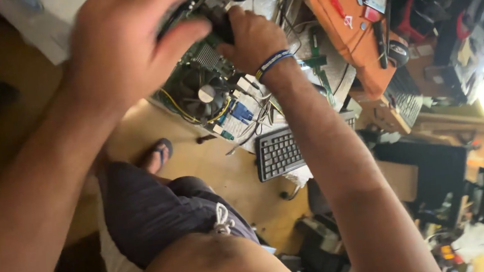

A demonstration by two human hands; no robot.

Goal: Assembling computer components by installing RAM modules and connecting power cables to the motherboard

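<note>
Green motherboard lies just under both hands' fingers, fan below them. Left hand clamps the board's edge; right hand pinches a black part. Best keep it steady, pressing squarely, clear of cables.

A green circuit board with a black fan, blue-and-white striped wristband, black keyboard, orange case.
</note>
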